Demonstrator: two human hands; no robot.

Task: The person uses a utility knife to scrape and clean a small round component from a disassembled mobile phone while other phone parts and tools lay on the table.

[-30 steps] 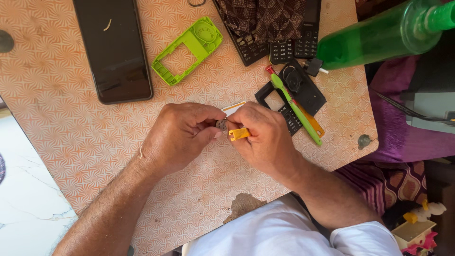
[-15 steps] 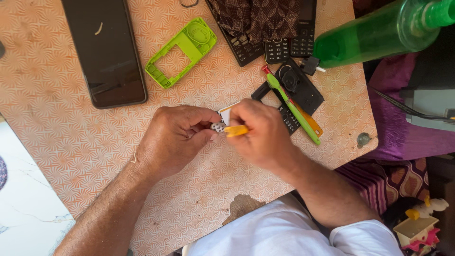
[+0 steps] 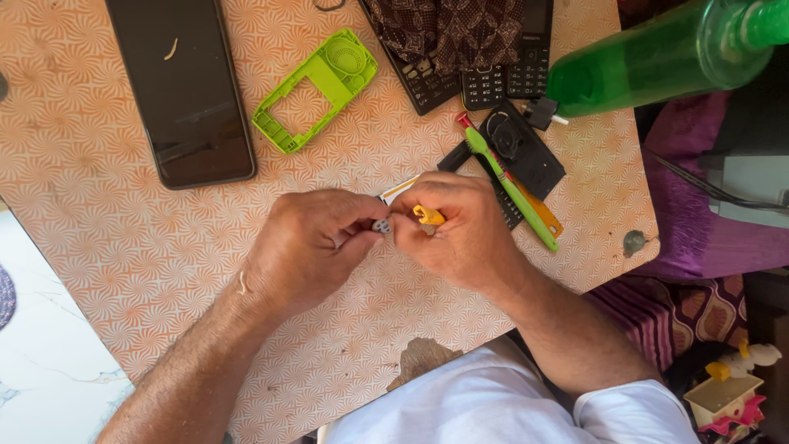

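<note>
My left hand and my right hand meet at the middle of the patterned table. Between the left fingertips I pinch a small grey part. In my right hand is a small tool with a yellow handle, its tip against that part. A white slip pokes out behind the fingers. Most of the part and tool is hidden by my fingers.
A large black phone lies at the upper left, a green phone frame beside it. Keypad phones under a brown cloth, black phone parts, a green toothbrush and a green bottle lie to the right.
Both hands have stayed together at the table's middle, with the yellow tool shifting slightly against the small part. The view has moved a little.
</note>
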